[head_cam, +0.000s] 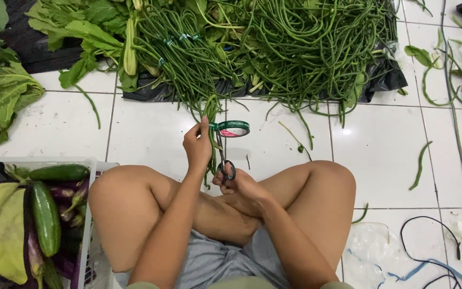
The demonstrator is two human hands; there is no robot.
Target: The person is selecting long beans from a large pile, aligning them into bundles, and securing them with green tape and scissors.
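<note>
Left hand (198, 143) clenched round long-bean bundle (210, 140), tape roll (234, 128) dangling beside fingertips; right hand (237, 183) grips scissors (224, 166) just below left fingers. Risk: blades nick fingers or beans, being so close.

The floor (151, 134) is glossy white ceramic tile, throwing back lamp glare. Crinkled black plastic sheeting (386, 75) lies under the matt, smooth-skinned long beans (295, 48). The tape roll (233, 128) looks shiny green plastic film. The scissors (225, 168) have dark plastic loops. Waxy, glossy cucumbers (45, 217) sit in a white plastic crate (89, 225). The shorts (215, 262) are soft grey cloth.
</note>
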